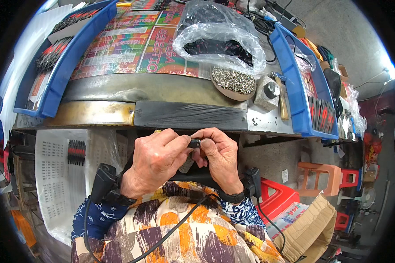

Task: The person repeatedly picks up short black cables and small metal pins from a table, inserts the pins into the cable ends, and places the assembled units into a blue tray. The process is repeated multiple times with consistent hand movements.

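The left hand's [156, 153] fingers [181, 142] pinched a small black piece [195, 143], its long axis running crosswise, before the tabletop's [162, 90] near edge. The right hand's [221, 155] fingers curled beside its right end; I couldn't tell whether they gripped.

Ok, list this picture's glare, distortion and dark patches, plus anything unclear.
Head view: the lamp flares white near the right rim; head view: the metal strip appears bowed, picture corners go black; head view: glints streak the clear plastic bag; head view: the held dark piece shows little detail.
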The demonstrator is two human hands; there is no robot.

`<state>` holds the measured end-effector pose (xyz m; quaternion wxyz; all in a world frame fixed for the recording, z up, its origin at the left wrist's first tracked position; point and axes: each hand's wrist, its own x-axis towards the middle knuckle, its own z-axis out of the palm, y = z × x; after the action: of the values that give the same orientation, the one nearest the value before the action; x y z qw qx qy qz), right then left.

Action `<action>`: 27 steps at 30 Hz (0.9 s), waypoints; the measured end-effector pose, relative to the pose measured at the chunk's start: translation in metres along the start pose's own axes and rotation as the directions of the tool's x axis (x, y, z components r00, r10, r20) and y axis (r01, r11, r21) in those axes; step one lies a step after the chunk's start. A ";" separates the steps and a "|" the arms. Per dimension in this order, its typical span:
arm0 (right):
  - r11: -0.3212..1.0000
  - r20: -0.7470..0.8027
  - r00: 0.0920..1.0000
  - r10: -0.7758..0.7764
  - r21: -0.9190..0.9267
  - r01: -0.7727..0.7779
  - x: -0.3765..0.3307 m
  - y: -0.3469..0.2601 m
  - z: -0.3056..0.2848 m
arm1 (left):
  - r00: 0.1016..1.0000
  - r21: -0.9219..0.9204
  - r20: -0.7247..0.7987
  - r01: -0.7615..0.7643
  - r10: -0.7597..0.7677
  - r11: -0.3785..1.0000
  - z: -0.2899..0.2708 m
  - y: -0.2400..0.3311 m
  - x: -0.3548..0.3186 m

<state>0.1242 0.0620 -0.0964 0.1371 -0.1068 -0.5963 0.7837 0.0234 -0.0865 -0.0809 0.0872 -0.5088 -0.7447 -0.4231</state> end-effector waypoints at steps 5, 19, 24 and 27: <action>0.992 -0.035 0.998 0.058 -0.106 -0.061 0.000 -0.006 0.002 | 1.000 0.040 -0.010 -0.028 0.029 0.999 0.003 0.002 -0.003; 0.997 -0.016 0.999 0.039 -0.060 -0.040 -0.001 -0.007 -0.001 | 1.000 -0.008 0.008 0.030 -0.030 1.000 0.001 0.000 -0.001; 0.991 -0.022 0.999 0.035 -0.125 -0.037 -0.001 -0.006 0.003 | 1.000 -0.017 0.000 0.020 -0.020 1.000 0.003 0.001 -0.002; 0.990 -0.042 0.999 -0.006 -0.143 -0.001 -0.003 -0.005 0.004 | 1.000 -0.003 0.001 0.009 -0.009 1.000 0.004 0.002 -0.004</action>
<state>0.1257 0.0588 -0.0903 0.1427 -0.1323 -0.6481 0.7363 0.0285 -0.0862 -0.0849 0.0842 -0.5056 -0.7464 -0.4245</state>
